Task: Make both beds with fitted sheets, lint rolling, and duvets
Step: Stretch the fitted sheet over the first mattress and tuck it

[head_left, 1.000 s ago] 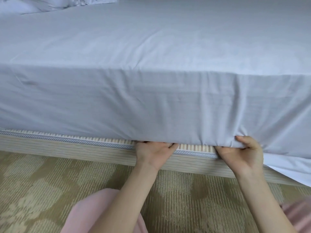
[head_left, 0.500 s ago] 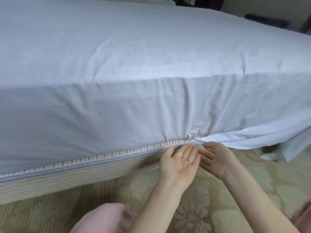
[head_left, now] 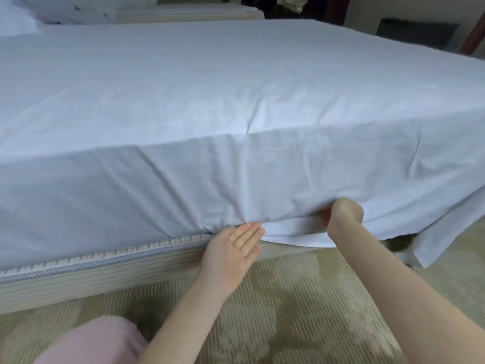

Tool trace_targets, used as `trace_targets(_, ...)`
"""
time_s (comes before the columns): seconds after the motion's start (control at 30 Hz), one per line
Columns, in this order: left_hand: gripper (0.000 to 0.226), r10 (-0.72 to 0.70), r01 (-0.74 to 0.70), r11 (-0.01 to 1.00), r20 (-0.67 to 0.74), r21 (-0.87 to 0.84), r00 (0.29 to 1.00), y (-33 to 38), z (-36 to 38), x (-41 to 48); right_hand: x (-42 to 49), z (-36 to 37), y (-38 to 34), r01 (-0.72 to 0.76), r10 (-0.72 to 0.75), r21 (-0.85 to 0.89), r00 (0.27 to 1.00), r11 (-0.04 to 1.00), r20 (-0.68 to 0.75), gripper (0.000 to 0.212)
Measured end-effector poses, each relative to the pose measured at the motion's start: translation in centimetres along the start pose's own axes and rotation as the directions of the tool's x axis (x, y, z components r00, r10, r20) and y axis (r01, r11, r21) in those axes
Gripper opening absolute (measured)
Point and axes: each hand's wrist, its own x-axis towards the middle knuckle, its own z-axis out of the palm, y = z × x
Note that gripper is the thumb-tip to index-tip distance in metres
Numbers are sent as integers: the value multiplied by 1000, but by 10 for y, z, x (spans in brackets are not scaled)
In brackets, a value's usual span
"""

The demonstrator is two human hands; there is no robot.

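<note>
Fingers (head_left: 248, 233) of the left hand (head_left: 231, 252) are lying straight and flat at the hem of the fitted sheet (head_left: 236, 101), while the right hand (head_left: 345, 212) is balling up in the loose cloth.

From where I'm standing, the pale blue sheet is covering the top and near side of the bed. Left of the left hand it is sitting tucked down to the striped bed base (head_left: 105, 274), and the fingertips are touching the spot where that tucked stretch ends. To the right the hem is hanging free, and the right hand is pressing into it, its fingers hidden in the fold, so I cannot tell whether they are gripping it. Further right a loose corner (head_left: 433, 240) is drooping toward the patterned carpet (head_left: 288, 311).
</note>
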Motion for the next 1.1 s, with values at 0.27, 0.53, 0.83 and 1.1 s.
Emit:
trace_targets(0.27,41,103,-170,954,-264,-246,959,-61,100,46,65,-53,-20,-115,103,71,982,991,161,43)
trace_targets(0.53,35,349,-518,836,-554,-180,756,-108,150,97,88,-55,-11,53,-80,106,958,993,274,36)
trace_targets(0.83,36,399,-482,874,-664,66,633,-114,158,105,90,-63,-12,-30,-41,187,930,982,366,36)
trace_targets(1.1,33,331,-386,922,-544,13,771,-107,138,92,94,-79,-8,114,-148,105,895,988,420,35)
